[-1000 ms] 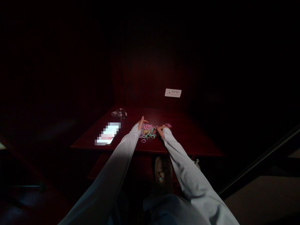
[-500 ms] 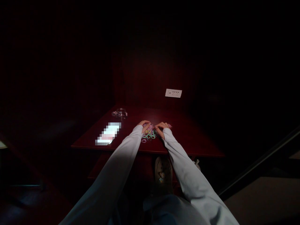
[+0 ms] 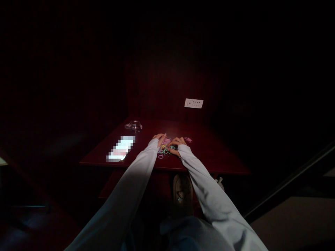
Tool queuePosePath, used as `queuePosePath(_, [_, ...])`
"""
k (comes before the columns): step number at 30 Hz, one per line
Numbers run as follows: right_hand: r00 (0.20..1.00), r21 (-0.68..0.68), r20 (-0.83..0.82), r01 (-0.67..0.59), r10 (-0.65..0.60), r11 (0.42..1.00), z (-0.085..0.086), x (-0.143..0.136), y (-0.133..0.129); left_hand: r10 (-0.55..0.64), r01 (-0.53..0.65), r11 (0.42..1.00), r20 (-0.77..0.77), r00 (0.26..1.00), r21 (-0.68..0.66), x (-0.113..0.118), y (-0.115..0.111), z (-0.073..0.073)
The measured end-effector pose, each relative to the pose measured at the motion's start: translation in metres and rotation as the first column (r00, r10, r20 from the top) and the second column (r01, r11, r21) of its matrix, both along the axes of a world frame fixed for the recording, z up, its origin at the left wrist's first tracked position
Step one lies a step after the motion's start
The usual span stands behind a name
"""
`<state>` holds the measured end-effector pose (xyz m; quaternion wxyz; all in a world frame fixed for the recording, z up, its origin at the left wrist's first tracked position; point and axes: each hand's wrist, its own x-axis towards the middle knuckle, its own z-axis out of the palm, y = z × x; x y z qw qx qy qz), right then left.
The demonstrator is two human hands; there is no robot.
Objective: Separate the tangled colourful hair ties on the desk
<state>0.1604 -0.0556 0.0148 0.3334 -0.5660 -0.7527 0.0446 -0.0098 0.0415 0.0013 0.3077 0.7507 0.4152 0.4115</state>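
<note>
A loose pile of small hair ties (image 3: 164, 151), in pink, yellow, green and purple, lies near the front of the dark red table. At the pile's left edge is my left hand (image 3: 158, 138), its fingers stretched over the pink ones. My right hand (image 3: 177, 143) reaches in from the right, fingertips and thumb close together among the ties; what they pinch is too small to make out. A separate cluster of pink hair ties (image 3: 188, 139) lies just beyond the right hand. One purple hair tie (image 3: 161, 157) rests at the front of the pile.
A lit phone (image 3: 121, 149), its screen blurred out, lies left on the table (image 3: 211, 157). Behind it stands a clear glass or plastic container (image 3: 135, 124). A white socket plate (image 3: 193, 103) is on the back wall. A shoe (image 3: 181, 190) shows below the table edge.
My right hand has shifted left and inward over the pile, uncovering the pink cluster at its right. My left hand has drawn slightly left, its fingers straighter.
</note>
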Motion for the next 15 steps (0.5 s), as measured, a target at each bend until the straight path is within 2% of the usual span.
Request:
queuePosePath(9, [1.0,-0.015,-0.009,0.017,-0.017,1.0,-0.003,0.002,0.004,-0.003,0.004,1.0,-0.05,0.999,0.017,-0.002,0.0,0.001])
queuePosePath(15, [0.999,-0.013,-0.026,0.022,-0.022,1.0,-0.001,0.003,0.005,0.042,-0.041,0.999,-0.03,0.999,0.034,0.001,-0.01,0.003])
